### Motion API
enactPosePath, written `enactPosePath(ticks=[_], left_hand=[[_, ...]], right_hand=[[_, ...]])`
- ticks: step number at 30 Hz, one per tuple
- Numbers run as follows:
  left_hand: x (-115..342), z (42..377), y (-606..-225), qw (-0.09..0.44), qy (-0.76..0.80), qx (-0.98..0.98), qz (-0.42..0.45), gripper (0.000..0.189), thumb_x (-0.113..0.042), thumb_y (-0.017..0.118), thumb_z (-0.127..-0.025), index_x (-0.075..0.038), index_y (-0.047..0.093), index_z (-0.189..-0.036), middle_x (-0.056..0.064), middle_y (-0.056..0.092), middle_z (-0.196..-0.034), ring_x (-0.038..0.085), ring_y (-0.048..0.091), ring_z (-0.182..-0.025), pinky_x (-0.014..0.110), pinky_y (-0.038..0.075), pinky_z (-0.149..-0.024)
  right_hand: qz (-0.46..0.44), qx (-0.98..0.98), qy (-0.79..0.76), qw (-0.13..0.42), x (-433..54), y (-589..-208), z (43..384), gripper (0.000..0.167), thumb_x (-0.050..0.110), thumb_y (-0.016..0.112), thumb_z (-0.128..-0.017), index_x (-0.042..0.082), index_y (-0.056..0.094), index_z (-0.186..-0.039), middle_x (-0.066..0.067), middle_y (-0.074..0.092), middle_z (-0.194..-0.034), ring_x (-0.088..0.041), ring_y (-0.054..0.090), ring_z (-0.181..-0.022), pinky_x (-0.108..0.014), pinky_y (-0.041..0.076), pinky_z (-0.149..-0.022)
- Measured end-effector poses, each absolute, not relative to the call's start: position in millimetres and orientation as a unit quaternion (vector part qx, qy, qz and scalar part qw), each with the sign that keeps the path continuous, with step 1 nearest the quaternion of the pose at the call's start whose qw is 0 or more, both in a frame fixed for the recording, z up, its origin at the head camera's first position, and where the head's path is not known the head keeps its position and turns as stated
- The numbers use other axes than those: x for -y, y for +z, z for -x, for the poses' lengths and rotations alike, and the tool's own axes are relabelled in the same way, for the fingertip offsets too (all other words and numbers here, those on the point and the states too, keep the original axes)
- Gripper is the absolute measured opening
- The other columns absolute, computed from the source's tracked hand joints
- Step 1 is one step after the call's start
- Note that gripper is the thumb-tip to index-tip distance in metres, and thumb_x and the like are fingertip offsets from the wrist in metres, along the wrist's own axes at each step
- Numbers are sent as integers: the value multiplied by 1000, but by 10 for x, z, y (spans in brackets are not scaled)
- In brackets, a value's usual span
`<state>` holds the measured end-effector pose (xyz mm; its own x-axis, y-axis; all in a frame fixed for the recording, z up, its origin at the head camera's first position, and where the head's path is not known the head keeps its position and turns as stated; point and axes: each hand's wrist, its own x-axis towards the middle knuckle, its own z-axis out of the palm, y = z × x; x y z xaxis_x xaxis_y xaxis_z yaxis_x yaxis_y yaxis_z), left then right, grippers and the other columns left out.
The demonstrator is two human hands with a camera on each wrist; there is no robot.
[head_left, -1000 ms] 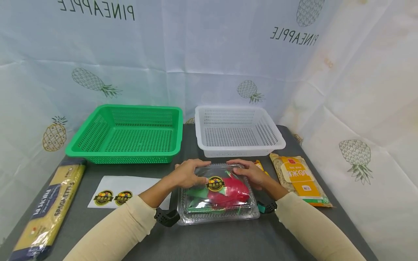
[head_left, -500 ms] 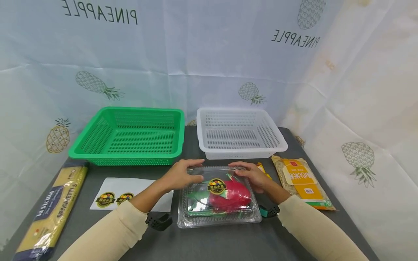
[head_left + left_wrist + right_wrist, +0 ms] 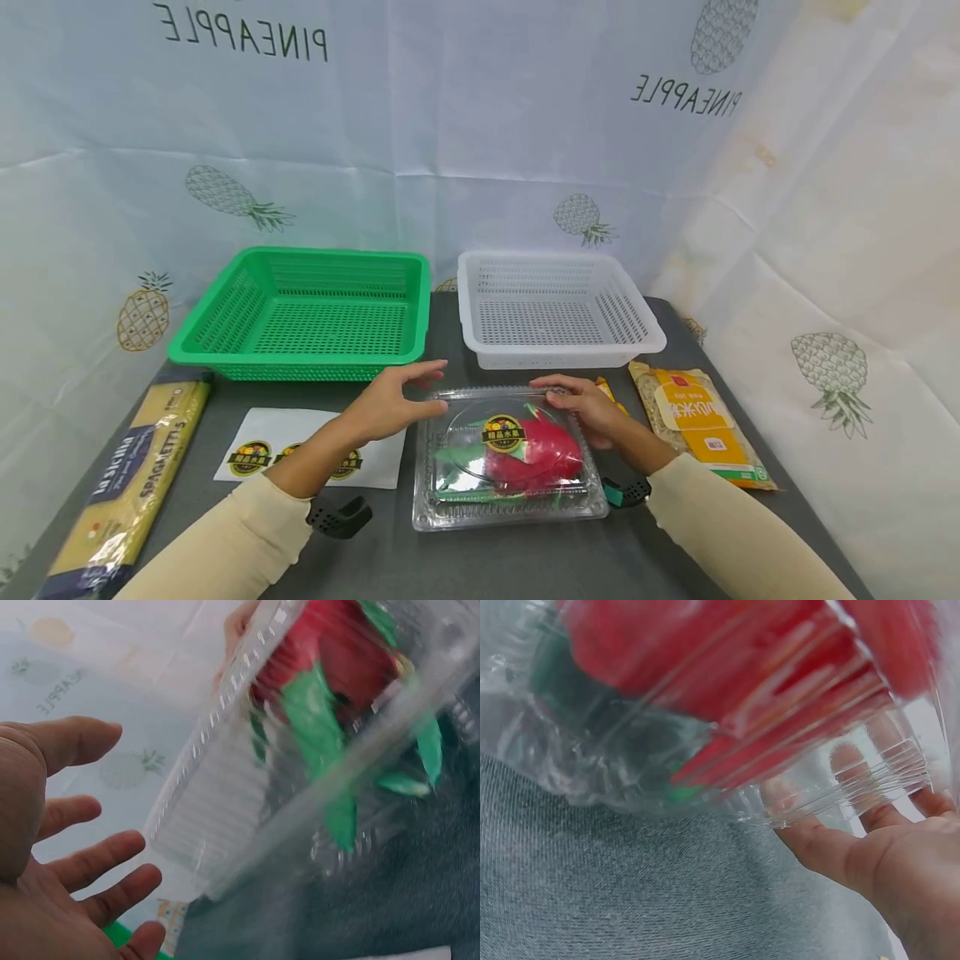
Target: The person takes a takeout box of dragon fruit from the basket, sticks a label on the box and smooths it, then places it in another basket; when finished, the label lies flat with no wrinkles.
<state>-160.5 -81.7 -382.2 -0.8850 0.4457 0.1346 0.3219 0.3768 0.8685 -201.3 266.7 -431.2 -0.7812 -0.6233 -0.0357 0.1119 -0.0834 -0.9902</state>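
A clear plastic clamshell fruit box lies on the table in front of me, its lid down. Inside shows a red dragon fruit with green leafy tips. A round-topped black and gold fruit sticker is on the lid. My left hand hangs just off the box's left side, thumb and fingers spread; the left wrist view shows the same hand holding nothing. My right hand grips the box's far right corner. In the right wrist view its fingers show through the plastic.
Left of the box lies a white sticker sheet, partly behind my left arm. A spaghetti pack lies farther left. A green basket and a white basket stand behind. A grain bag and a small yellow packet are right.
My left hand has lifted off the sticker on the lid and moved left, away from the box. The right hand keeps its place at the far right corner.
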Motion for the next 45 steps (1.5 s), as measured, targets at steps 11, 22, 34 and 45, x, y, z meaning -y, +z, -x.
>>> enactPosePath(ticks=[11,22,34,45], left_hand=[[1106,1522,-3742,51,542,-811,-216,64,-22,72,-89,-8,45,-145,14,55,-129,38,52,-111,42,47,-78],[1399,1475,-3655,18,561,-805,-193,63,-16,71,-89,-8,44,-145,21,52,-131,36,55,-110,41,50,-79],[1694,1439,-3594,-3,558,-810,-178,63,-14,68,-92,-8,39,-148,18,50,-133,32,55,-109,43,49,-81],[1867,1435,-3607,-25,540,-826,-160,63,-19,67,-93,-9,38,-149,15,51,-133,20,57,-107,38,50,-80]], right_hand=[[172,-610,-728,262,-2639,-4114,1928,28,13,50,-101,18,68,-122,-16,56,-123,-28,62,-101,-50,52,-78],[184,-606,-736,239,-2604,-3909,1887,28,11,50,-101,18,69,-121,-9,57,-123,-29,62,-104,-53,51,-77],[189,-601,-740,236,-2606,-3740,1901,29,11,48,-102,18,69,-122,-16,53,-130,-30,61,-106,-54,49,-78],[180,-601,-740,244,-2598,-3615,1963,27,13,51,-101,19,69,-121,-11,54,-125,-29,60,-107,-53,50,-79]])
